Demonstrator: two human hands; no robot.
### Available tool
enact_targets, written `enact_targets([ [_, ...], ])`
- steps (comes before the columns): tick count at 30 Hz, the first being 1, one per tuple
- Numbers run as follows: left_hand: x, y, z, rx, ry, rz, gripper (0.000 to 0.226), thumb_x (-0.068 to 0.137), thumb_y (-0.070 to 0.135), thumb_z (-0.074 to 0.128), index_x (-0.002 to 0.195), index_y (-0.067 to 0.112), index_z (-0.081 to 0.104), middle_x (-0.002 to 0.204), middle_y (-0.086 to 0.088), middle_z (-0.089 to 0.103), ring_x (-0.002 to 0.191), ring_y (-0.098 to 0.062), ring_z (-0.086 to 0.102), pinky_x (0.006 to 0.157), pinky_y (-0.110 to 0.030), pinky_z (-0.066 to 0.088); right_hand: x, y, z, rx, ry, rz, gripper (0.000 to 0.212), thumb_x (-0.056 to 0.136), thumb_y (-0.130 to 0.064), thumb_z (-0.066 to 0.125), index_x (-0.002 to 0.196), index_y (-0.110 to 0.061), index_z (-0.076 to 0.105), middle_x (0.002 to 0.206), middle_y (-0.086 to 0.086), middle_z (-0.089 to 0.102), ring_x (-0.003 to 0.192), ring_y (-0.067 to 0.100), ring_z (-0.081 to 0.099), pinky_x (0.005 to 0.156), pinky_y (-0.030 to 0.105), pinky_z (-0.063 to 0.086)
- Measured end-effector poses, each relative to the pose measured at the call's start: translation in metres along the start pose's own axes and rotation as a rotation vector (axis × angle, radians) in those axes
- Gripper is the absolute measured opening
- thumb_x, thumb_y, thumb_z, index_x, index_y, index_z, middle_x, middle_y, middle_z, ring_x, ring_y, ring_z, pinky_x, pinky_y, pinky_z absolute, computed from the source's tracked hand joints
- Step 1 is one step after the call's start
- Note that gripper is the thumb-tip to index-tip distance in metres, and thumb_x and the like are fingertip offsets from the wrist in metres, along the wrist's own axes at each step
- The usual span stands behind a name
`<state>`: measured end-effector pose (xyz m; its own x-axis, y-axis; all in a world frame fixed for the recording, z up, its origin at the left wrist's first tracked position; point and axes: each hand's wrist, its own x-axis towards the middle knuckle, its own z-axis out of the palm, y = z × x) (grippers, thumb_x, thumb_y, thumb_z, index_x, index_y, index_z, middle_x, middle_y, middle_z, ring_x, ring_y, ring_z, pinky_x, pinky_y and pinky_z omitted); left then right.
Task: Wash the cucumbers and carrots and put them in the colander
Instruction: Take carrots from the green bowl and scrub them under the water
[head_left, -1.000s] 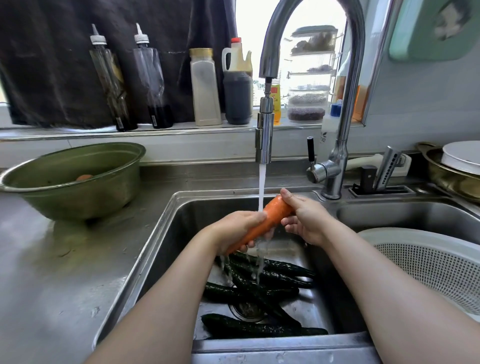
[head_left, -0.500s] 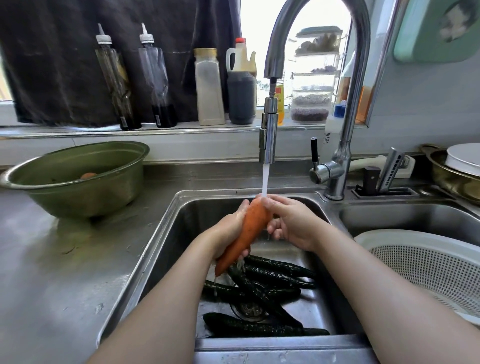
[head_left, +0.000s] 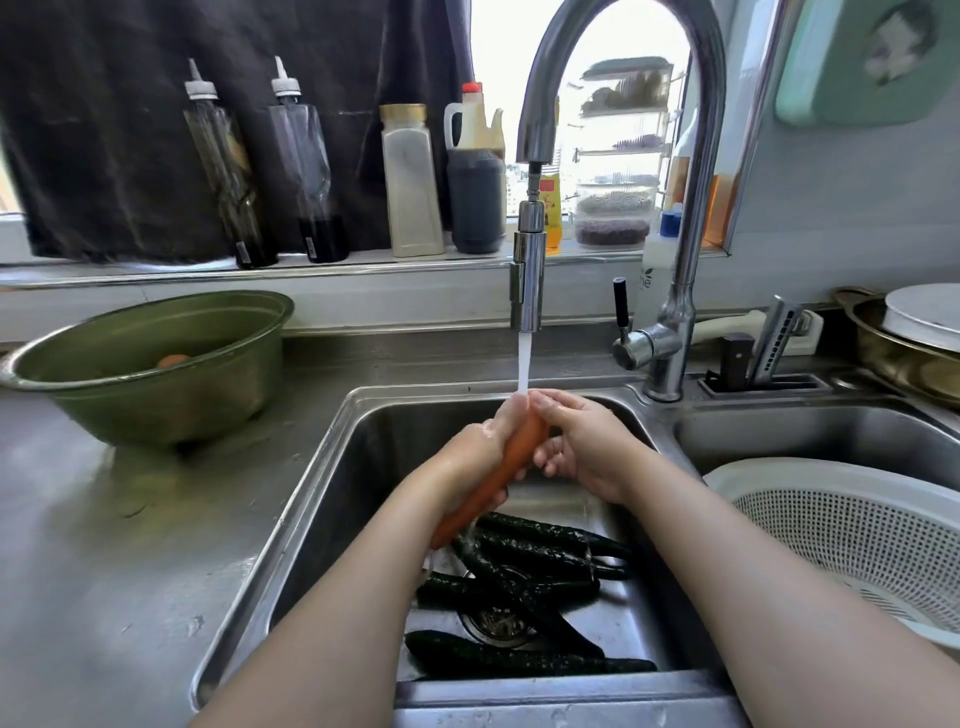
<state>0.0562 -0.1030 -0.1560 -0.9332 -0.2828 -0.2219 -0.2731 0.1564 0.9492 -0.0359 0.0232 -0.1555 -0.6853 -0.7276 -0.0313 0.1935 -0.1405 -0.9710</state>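
I hold an orange carrot (head_left: 511, 462) steeply tilted under the running water stream (head_left: 523, 364) over the left sink basin (head_left: 332, 499). My left hand (head_left: 475, 454) grips its middle from the left. My right hand (head_left: 582, 447) curls round its thick top end from the right. Several dark green cucumbers (head_left: 524, 597) lie wet on the basin floor around the drain. A white perforated colander (head_left: 852, 540) sits in the right basin. Another carrot (head_left: 172, 360) shows in the green bowl (head_left: 150, 364) on the left counter.
The tall chrome faucet (head_left: 685, 218) arches over the sink, its spout (head_left: 529, 280) above my hands. Bottles and jars (head_left: 410, 182) line the window ledge. A knife block slot (head_left: 758, 379) and a brass pot with a white plate (head_left: 914, 338) stand at the right.
The carrot has turned from slanting across the stream to nearly upright. Both hands have closed in around its upper end, directly under the water.
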Motion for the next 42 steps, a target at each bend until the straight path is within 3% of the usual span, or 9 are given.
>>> enact_targets([
  [6,0.002,-0.009,-0.011,-0.069,-0.328,0.031,0.014,0.103,0.025,0.059,0.108,0.012,0.060,0.094,-0.006,0.063,0.073,-0.014,0.062,0.069,-0.029,0.054,0.009,0.003,-0.008,0.023,0.211,0.055,0.020,0.102,-0.029,0.059,0.111,-0.011,0.063,0.070,0.011,0.063,0.036,0.012,0.047,0.032,0.020,0.038],
  [13,-0.001,-0.002,-0.006,-0.038,-0.258,-0.043,0.058,0.102,0.063,0.039,0.103,0.009,0.059,0.068,-0.001,0.057,0.046,-0.013,0.051,0.040,-0.022,0.043,0.004,0.004,-0.008,-0.135,0.034,0.135,0.022,0.097,-0.045,0.063,0.098,-0.022,0.065,0.061,0.003,0.051,0.043,0.015,0.040,0.037,0.020,0.032],
  [18,0.003,0.002,-0.003,0.023,-0.293,-0.229,0.074,0.091,0.082,0.029,0.082,0.015,0.056,0.060,0.002,0.053,0.044,-0.011,0.048,0.038,-0.020,0.040,0.009,0.004,-0.009,-0.156,0.193,0.146,0.028,0.097,-0.044,0.064,0.096,-0.016,0.067,0.053,-0.002,0.045,0.035,0.009,0.037,0.036,0.019,0.031],
  [24,0.008,-0.008,-0.029,-0.185,-0.340,-0.256,0.041,0.108,0.044,0.036,0.119,0.011,0.057,0.083,0.003,0.064,0.042,-0.002,0.038,0.040,-0.015,0.033,0.019,0.005,-0.024,-0.112,0.478,0.168,0.032,0.101,-0.046,0.057,0.089,-0.018,0.052,0.063,0.003,0.040,0.042,0.012,0.036,0.036,0.016,0.029],
  [26,0.006,-0.009,-0.031,-0.283,-0.235,-0.166,0.032,0.110,0.023,0.038,0.131,0.004,0.054,0.105,-0.010,0.071,0.049,-0.006,0.054,0.045,-0.017,0.045,0.021,0.001,-0.034,-0.031,0.495,0.188,0.029,0.102,-0.044,0.055,0.090,-0.019,0.048,0.068,0.003,0.041,0.037,0.009,0.037,0.034,0.014,0.031],
  [30,0.010,-0.011,-0.030,-0.403,-0.044,-0.055,0.032,0.108,0.021,0.047,0.130,-0.001,0.054,0.113,-0.026,0.071,0.091,-0.033,0.076,0.062,-0.032,0.063,0.017,0.006,-0.042,-0.268,0.432,0.298,0.027,0.103,-0.041,0.051,0.095,-0.016,0.049,0.077,0.013,0.055,0.037,0.017,0.051,0.039,0.017,0.040],
  [35,0.014,-0.011,-0.019,-0.318,0.215,0.001,0.031,0.104,0.033,0.056,0.111,0.005,0.066,0.091,-0.022,0.075,0.080,-0.032,0.077,0.063,-0.034,0.063,0.011,0.022,-0.033,-0.798,0.224,0.355,0.035,0.103,-0.036,0.039,0.103,-0.009,0.061,0.086,0.017,0.061,0.066,0.028,0.060,0.055,0.028,0.047],
  [38,0.012,-0.007,-0.009,-0.284,0.306,0.050,0.026,0.101,0.034,0.061,0.099,0.010,0.070,0.088,-0.017,0.075,0.075,-0.027,0.076,0.061,-0.033,0.063,0.008,0.019,-0.027,-0.803,0.001,0.270,0.034,0.089,-0.047,0.060,0.108,-0.019,0.063,0.101,0.007,0.063,0.089,0.020,0.060,0.077,0.031,0.045],
  [42,0.004,0.000,-0.004,-0.271,0.272,0.158,0.021,0.094,0.028,0.071,0.095,0.007,0.075,0.092,-0.016,0.078,0.085,-0.027,0.076,0.070,-0.032,0.063,0.008,0.026,-0.036,-1.024,-0.091,0.220,0.038,0.070,-0.042,0.088,0.091,-0.026,0.061,0.085,-0.004,0.064,0.074,0.011,0.061,0.068,0.026,0.049],
])
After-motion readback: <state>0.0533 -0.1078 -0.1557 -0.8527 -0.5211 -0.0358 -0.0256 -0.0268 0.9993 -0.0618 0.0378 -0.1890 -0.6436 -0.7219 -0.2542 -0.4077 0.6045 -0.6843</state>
